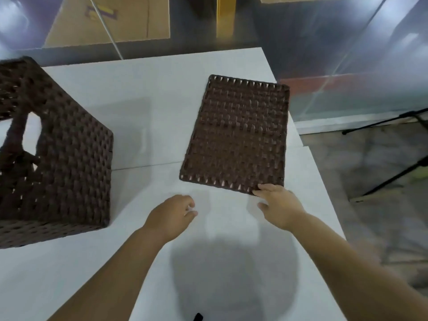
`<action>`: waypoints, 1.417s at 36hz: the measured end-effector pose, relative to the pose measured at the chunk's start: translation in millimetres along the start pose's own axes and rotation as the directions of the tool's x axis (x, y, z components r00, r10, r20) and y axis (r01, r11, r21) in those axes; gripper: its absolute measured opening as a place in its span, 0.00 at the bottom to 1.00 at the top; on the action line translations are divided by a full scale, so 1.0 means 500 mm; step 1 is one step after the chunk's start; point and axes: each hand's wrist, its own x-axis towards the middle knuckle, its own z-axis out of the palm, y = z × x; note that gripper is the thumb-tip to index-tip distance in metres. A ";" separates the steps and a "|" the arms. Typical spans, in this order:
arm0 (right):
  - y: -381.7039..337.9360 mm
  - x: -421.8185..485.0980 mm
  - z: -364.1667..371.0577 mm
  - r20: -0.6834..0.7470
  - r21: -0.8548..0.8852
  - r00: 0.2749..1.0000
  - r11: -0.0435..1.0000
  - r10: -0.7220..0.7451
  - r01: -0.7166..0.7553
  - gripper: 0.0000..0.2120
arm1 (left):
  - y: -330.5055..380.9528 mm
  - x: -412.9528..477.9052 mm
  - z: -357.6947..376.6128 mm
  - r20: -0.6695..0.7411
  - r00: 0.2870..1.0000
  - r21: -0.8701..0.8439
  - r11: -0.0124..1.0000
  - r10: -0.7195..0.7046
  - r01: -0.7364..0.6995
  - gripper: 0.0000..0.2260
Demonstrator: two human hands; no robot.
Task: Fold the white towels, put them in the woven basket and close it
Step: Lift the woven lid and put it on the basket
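Closing step, I judge: I see no towel out on the white worktop (143, 89).

The flat dark brown rectangular woven lid (236, 135) lies flat on the worktop, right of centre. Its long axis runs away from the person and its near short edge faces the hands.

The tall dark brown woven basket (60, 163) stands at the left, well apart from the lid. White shows through its handle cut-out; that may be towel inside or worktop behind, and the blur won't let me say which.

The right hand (280, 205) is the nearer one to the lid. Its fingers (262, 187) are nearly straight, with the tips resting on the lid's near right corner. The thumb is spread aside, with no pinch and nothing held.

The left hand (171, 214) hovers over the worktop between basket and lid, near the lid's near left corner and not touching it. Its fingers (191, 213) are loosely curled and hold nothing.

The lid lies straight ahead of both hands and the basket is off to their left. My call is that the lid gets gripped at the near edge, lifted, then carried left across the gap with its long axis matched to the basket top.
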 end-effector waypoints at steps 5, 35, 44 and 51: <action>-0.054 -0.060 0.061 -0.044 -0.012 0.983 0.984 -0.180 0.179 0.19 | 0.011 -0.015 0.049 -0.085 0.995 -0.009 0.998 0.059 -0.060 0.11; -0.038 -0.186 0.157 -0.211 0.050 0.973 0.995 0.091 -0.082 0.24 | -0.083 -0.160 0.099 -0.060 0.941 0.129 0.932 -0.334 0.339 0.29; -0.027 -0.221 0.180 -0.298 0.255 0.917 0.948 0.265 -0.191 0.19 | -0.114 -0.206 0.115 -0.136 0.918 -0.051 0.928 -0.373 0.370 0.32; 0.003 -0.236 0.181 -0.169 0.270 0.834 0.838 0.526 -0.474 0.32 | -0.123 -0.235 0.129 -0.110 0.862 -0.157 0.865 -0.495 0.477 0.31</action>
